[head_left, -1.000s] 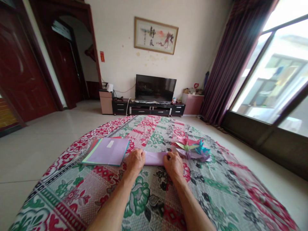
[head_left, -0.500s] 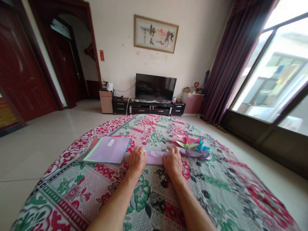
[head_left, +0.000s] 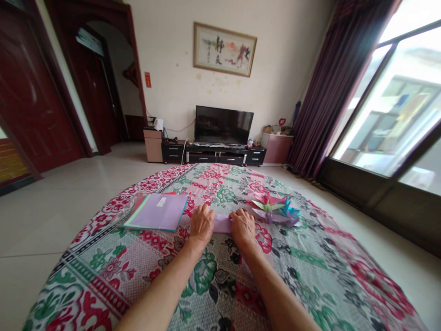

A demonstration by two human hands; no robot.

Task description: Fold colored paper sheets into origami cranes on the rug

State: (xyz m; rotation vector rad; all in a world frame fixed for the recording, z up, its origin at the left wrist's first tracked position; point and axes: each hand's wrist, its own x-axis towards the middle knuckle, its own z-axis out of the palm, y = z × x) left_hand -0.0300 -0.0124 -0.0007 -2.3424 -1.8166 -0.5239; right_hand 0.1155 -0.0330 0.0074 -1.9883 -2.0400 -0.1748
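Observation:
A folded strip of purple origami paper (head_left: 222, 224) lies on the patterned tablecloth (head_left: 225, 195), its middle showing between my two hands. My left hand (head_left: 202, 224) is closed over the strip's left end, with the fingers curled down. At the other end, my right hand (head_left: 243, 225) grips the paper in the same way. Both sets of fingertips are partly hidden behind the knuckles. To the left rests a stack of coloured paper sheets (head_left: 161, 214), purple on top. Several folded paper cranes (head_left: 275, 209) in pink, green, blue and purple sit just right of my right hand.
The round table carries the cloth out to its edge all around. Beyond it stand a low black TV cabinet (head_left: 217, 155) and a television (head_left: 223, 125). A purple curtain (head_left: 319, 92) and a window are on the right, and a dark red door (head_left: 31, 92) on the left.
My hands have come closer together along the purple paper, so less of it shows between them. The fingers are now curled more over its ends.

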